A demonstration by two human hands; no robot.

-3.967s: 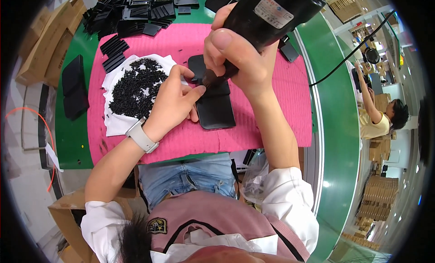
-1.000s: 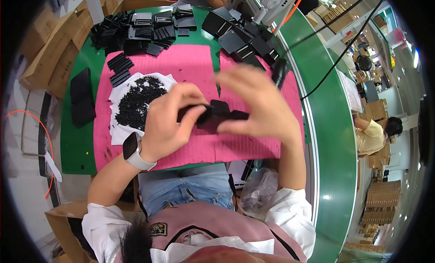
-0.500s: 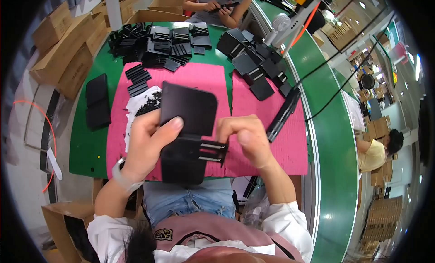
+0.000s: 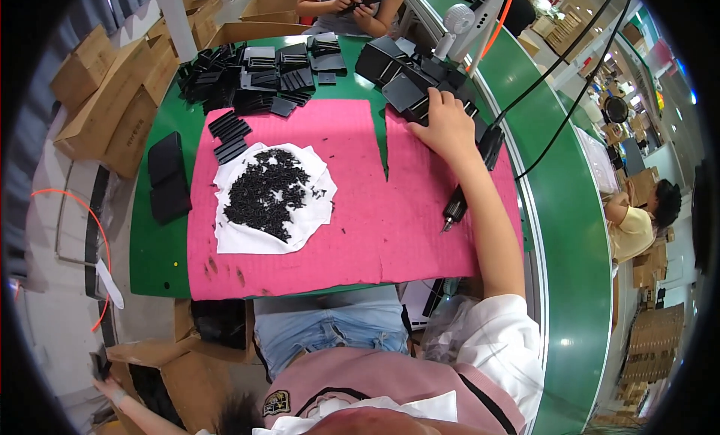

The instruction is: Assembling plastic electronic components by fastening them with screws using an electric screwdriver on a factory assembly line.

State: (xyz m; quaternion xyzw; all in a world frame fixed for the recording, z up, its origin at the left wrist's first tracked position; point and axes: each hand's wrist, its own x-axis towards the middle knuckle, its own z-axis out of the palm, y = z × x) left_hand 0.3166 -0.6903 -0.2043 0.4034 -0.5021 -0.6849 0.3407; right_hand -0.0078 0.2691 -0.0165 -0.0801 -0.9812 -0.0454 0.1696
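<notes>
My right hand (image 4: 448,127) reaches into the pile of black plastic plates (image 4: 405,96) at the far right, its thumb and fingers curled around a plate that the hand partly hides. Far out at the lower left, my left hand (image 4: 109,385) holds a black plastic part (image 4: 100,364) that is small and blurred near the picture's rim. Under my right forearm lies a black electric screwdriver (image 4: 454,208), its tip toward me. On the pink mat (image 4: 360,240), a white cloth (image 4: 232,241) carries a heap of small black screws (image 4: 262,195).
Stacks of black parts (image 4: 281,71) fill the table's far side. Two black plates (image 4: 169,176) lie at the left edge. Cardboard boxes (image 4: 199,379) stand at the lower left. Across the table a person (image 4: 352,7) handles a black part. Cables (image 4: 555,75) hang at the right.
The black plate assembly has left the space above the mat. My left hand has moved far to the lower left, and my right hand has gone forward to the plate pile. The screws are uncovered.
</notes>
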